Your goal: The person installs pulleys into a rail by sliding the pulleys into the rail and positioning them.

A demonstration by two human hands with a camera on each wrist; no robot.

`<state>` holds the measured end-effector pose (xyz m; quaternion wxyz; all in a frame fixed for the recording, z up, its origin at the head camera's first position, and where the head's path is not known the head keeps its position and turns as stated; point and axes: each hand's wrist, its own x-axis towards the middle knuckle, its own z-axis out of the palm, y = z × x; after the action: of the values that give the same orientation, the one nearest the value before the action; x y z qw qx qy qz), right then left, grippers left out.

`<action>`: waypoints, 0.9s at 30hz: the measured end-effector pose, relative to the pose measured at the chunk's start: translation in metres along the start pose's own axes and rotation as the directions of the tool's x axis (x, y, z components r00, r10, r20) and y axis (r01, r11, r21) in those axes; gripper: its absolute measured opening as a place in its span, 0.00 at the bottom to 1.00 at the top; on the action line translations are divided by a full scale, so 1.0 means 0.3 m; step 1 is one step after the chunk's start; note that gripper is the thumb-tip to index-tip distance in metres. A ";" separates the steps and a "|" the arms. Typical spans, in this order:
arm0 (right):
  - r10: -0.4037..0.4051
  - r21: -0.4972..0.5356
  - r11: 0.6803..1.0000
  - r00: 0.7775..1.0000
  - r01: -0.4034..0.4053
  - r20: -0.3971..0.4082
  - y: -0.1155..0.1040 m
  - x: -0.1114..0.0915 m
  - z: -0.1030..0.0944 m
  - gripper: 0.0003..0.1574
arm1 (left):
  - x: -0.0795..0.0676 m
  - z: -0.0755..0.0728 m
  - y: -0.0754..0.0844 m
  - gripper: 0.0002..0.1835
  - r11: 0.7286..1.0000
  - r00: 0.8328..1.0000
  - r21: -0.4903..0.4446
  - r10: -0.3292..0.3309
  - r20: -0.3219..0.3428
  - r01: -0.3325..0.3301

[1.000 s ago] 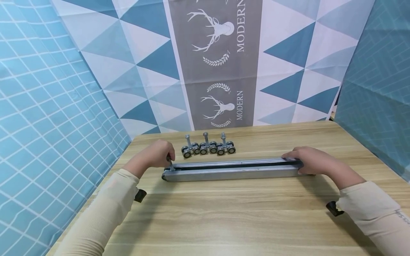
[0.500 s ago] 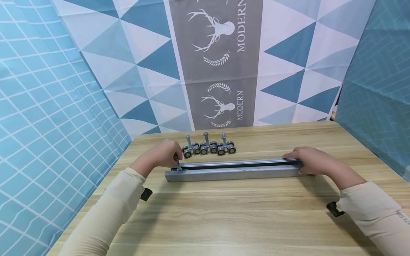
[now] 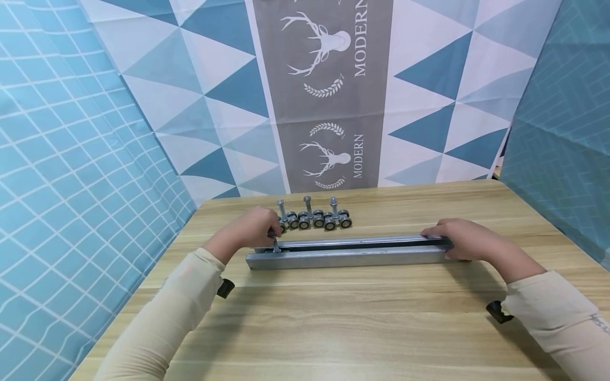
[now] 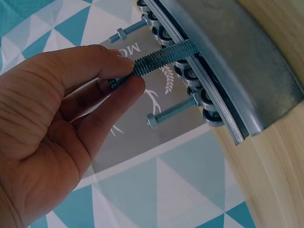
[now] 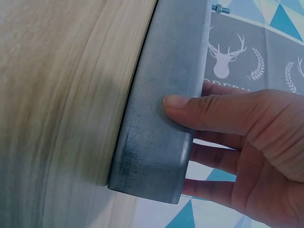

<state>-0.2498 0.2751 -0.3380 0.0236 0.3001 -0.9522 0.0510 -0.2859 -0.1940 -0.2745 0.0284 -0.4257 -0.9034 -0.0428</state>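
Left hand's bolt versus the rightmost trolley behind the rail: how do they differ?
The bolt rises from inside the rail; the trolley stands on the table. The left hand pinches the bolt; the trolley is untouched. The trolley's wheels show; the bolt's lower end is hidden in the rail. Both look metallic.

A cloth-screened work corner here, wood-grain desk [image 3: 362,323] below, deer-print cloth [image 3: 331,98] ahead, blue grid cloth [image 3: 71,174] at left.
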 end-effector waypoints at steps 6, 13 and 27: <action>0.007 -0.001 1.000 1.000 -0.007 -0.003 -0.010 -0.001 -0.005 0.38 | 0.022 0.004 0.013 0.18 1.000 1.000 -0.012 0.021 0.009 -0.021; 0.007 0.014 1.000 1.000 -0.007 -0.009 -0.016 -0.004 -0.007 0.38 | 0.045 0.011 0.027 0.20 0.998 0.998 0.013 0.064 0.010 -0.064; 0.005 0.014 1.000 1.000 -0.004 -0.017 -0.015 -0.005 -0.005 0.38 | 0.102 0.029 0.068 0.19 0.993 0.993 0.027 0.116 0.000 -0.116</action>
<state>-0.2459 0.2726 -0.3362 0.0294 0.2977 -0.9523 0.0602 -0.2898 -0.1565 -0.2793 0.0372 -0.4772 -0.8775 -0.0291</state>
